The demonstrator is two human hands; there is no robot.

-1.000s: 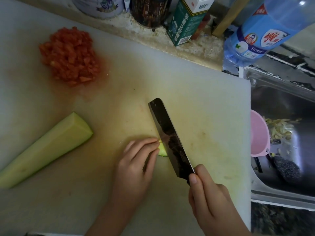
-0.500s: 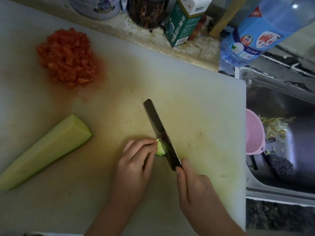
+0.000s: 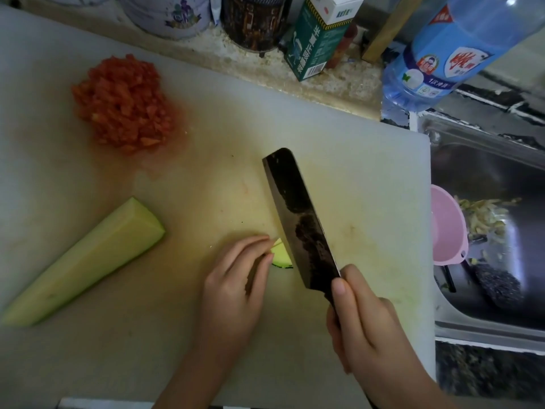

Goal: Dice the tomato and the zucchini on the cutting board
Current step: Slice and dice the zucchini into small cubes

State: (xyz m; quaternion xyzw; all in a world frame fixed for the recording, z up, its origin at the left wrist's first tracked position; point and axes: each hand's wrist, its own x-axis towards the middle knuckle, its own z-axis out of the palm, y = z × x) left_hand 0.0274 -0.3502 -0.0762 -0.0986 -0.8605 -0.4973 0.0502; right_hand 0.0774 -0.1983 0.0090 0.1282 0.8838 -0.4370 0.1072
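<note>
A white cutting board [image 3: 368,178] is covering most of the table, its right edge lying beside a steel sink [image 3: 486,178]. A blue bottle [image 3: 442,54] is leaning in above the board's far right corner. A long peeled zucchini [image 3: 85,261] is lying at an angle near the board's left edge, its cut end pointing toward the middle. A heap of diced tomato [image 3: 124,101] is sitting toward the far left corner, its juice staining the board around it.

Near the board's near edge, the right hand [image 3: 365,329] is gripping the handle of a dark cleaver [image 3: 298,214], fingers wrapped round it and one fingertip lying at the heel of the blade. The blade is tilting so that its flat side is showing, its edge meeting the right side of a small zucchini wedge [image 3: 281,255]. The left hand [image 3: 236,284] is holding that wedge down, fingers curled, fingertips resting on its left side.

A pink bowl [image 3: 446,225] is sitting in the sink against the board's right edge, with peelings beyond it. A green carton [image 3: 318,36] and two tins [image 3: 168,13] are standing on the table past the far edge.
</note>
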